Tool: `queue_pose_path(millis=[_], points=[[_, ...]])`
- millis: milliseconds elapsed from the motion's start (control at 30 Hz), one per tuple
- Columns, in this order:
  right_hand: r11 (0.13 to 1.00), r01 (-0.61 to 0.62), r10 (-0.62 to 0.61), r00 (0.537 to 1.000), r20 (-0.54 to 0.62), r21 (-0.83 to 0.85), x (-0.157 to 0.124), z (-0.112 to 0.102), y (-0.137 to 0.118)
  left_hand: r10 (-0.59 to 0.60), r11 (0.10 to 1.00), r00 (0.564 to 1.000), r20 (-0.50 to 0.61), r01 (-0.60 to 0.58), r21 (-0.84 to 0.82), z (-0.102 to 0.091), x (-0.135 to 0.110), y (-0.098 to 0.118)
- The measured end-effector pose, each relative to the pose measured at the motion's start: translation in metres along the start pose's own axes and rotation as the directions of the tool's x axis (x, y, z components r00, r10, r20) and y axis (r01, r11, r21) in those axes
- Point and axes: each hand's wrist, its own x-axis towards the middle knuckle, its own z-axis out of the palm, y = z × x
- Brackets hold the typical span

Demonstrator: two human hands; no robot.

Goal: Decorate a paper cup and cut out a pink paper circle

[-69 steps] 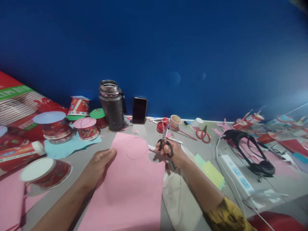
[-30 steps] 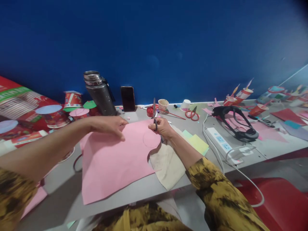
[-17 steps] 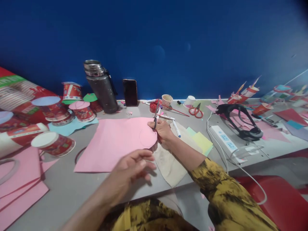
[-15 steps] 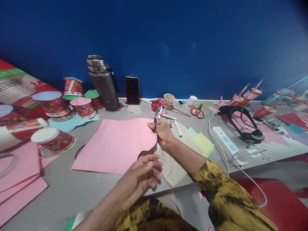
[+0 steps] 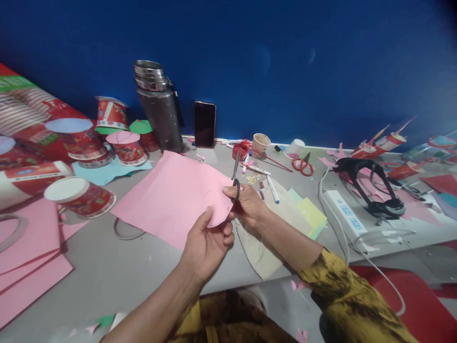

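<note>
A large sheet of pink paper (image 5: 174, 190) is raised at its near right edge, over the table's middle. My left hand (image 5: 209, 243) grips that edge, thumb on top and fingers curled beneath. The edge there is cut in a curve, and part of a drawn circle outline shows on the sheet. My right hand (image 5: 250, 202) is closed on dark-handled scissors (image 5: 236, 183), whose blades point up and away beside the paper. The right thumb and fingers wrap the handle loops at the sheet's right corner.
Paper cups (image 5: 81, 196) with red prints and paper lids stand at left near a dark flask (image 5: 162, 116) and a phone (image 5: 204, 125). Markers (image 5: 273, 189), red scissors (image 5: 303, 165), a beige cloth (image 5: 264, 252), a power strip (image 5: 344, 216) and a black head strap (image 5: 371, 186) lie to the right.
My left hand has moved up and taken hold of the paper's near edge. The sheet has turned and lifted, and the view has shifted slightly.
</note>
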Motion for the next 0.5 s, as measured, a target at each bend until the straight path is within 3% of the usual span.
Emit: queue_pose_path(millis=[100,200,300,400,500], points=[[0.988,0.04,-0.048,0.998,-0.048,-0.149,-0.031,-0.007,0.001,0.1,0.994,0.994,-0.049,-0.097,0.058,-0.002,0.0,0.007],[0.996,0.07,-0.077,0.989,-0.124,-0.059,-0.075,-0.011,0.017,0.131,0.991,0.982,-0.135,-0.127,0.033,-0.005,0.0,0.01],[0.999,0.032,-0.034,0.998,-0.061,-0.039,-0.113,-0.009,0.049,0.086,0.996,0.983,-0.164,-0.088,-0.008,-0.01,0.0,0.006],[0.995,-0.06,0.056,0.997,-0.044,-0.084,-0.131,-0.004,0.078,0.016,0.999,0.992,-0.122,-0.02,-0.03,-0.016,0.001,0.001],[0.976,-0.07,0.055,0.995,-0.08,-0.205,-0.133,-0.002,0.087,-0.011,1.0,0.994,-0.11,0.01,-0.01,-0.018,0.001,-0.002]])
